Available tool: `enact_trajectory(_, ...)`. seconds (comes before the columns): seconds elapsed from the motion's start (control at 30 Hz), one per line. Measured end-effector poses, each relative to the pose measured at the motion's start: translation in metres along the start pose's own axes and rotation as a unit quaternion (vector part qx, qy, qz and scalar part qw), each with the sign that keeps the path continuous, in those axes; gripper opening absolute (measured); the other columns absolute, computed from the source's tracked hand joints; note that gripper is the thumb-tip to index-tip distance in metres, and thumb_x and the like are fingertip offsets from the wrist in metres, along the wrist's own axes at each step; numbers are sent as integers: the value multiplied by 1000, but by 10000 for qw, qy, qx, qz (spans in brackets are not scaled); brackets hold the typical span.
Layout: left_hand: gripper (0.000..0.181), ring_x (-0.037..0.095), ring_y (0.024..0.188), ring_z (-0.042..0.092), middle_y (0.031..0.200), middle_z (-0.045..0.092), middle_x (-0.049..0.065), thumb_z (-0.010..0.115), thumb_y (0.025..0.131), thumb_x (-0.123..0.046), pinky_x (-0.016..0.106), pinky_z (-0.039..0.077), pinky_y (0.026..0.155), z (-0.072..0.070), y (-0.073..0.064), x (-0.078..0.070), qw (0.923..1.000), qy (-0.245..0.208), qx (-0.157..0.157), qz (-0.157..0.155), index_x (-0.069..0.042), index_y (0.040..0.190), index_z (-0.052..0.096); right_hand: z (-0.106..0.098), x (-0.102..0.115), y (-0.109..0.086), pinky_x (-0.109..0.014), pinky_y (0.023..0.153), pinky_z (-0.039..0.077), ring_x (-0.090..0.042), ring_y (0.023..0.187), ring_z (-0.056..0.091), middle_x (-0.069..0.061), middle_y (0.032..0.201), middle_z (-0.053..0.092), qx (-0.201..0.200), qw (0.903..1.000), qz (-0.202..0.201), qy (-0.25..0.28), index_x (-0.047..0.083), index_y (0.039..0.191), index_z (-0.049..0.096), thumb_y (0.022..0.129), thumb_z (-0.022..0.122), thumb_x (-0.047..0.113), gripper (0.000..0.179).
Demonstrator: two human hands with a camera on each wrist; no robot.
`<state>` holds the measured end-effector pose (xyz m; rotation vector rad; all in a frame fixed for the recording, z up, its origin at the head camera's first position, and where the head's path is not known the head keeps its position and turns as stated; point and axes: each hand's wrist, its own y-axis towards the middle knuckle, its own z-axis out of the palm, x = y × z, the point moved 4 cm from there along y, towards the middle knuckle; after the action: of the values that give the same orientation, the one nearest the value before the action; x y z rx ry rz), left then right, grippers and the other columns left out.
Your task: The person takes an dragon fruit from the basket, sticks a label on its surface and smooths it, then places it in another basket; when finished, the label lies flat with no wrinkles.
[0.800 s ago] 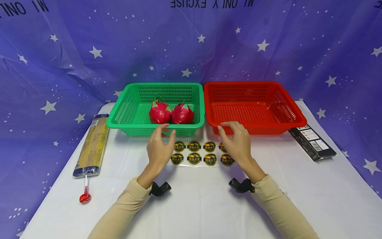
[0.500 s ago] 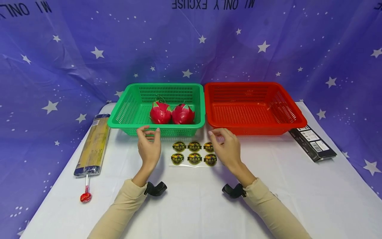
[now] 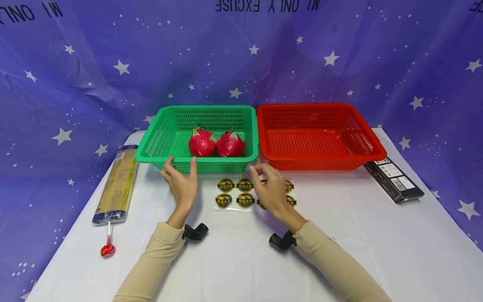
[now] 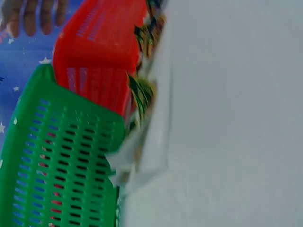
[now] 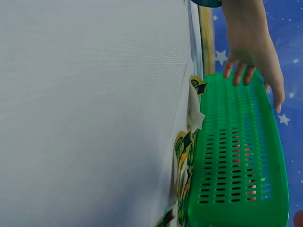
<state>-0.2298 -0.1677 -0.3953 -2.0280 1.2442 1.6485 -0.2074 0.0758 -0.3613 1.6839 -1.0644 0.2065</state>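
Note:
My left hand point(image 3: 181, 184), fingers spread and slightly bent, is in front of the green basket point(image 3: 158, 160), its fingertips near the front rim. Whether they touch the rim I cannot tell. Two pink dragon fruits point(image 3: 202, 143) lie side by side in the basket. Over a clear sheet of round black-and-gold stickers point(image 3: 245, 200) hovers my right hand point(image 3: 272, 191), loosely curled with nothing visible in it; it hides some stickers. In the right wrist view the left hand point(image 5: 251, 42) shows by the green basket, and fingers point(image 4: 29, 19) appear in the left wrist view's top corner.
A red basket point(image 3: 324, 163) stands right of the green one. To its right lies a black box point(image 3: 396, 182). At left are a wrapped yellow pack point(image 3: 116, 184) and a red lollipop point(image 3: 107, 250) on the white tablecloth point(image 3: 241, 268). A starry purple curtain hangs behind.
Both hands have moved left, the left hand towards the left part of the green basket's front. The right hand has shifted from before the red basket to over the stickers. Baskets and fruits stay put.

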Motion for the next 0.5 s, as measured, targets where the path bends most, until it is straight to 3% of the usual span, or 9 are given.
enact_trajectory(0.13, 77, 34, 125, 28, 138, 10, 16, 56, 75, -64, 52, 36, 85, 1, 2, 3, 9999, 98, 92, -34, -18, 130, 27, 10, 4, 8, -33, 69, 46, -14, 74, 59, -2, 78, 66, 94, 9998, -120, 123, 9, 87, 65, 91, 52, 24, 21)
enact_trajectory(0.23, 80, 38, 133, 20, 146, -3, 16, 57, 74, -65, 57, 35, 90, 2, 1, 5, 9995, -68, 257, -148, -20, 130, 23, 18, 6, 18, -34, 75, 47, -15, 79, 58, -4, 84, 65, 362, 9985, -187, 373, 8, 94, 63, 92, 50, 23, 20)
enact_trajectory(0.5, 89, 32, 140, 0, 151, -10, 16, 59, 75, -61, 59, 27, 101, 6, 0, 5, 9970, -481, 581, -157, -27, 142, 12, 36, 5, 50, -36, 72, 50, -14, 84, 57, -5, 94, 63, 972, 9916, -39, 847, 5, 104, 60, 91, 52, 24, 25)
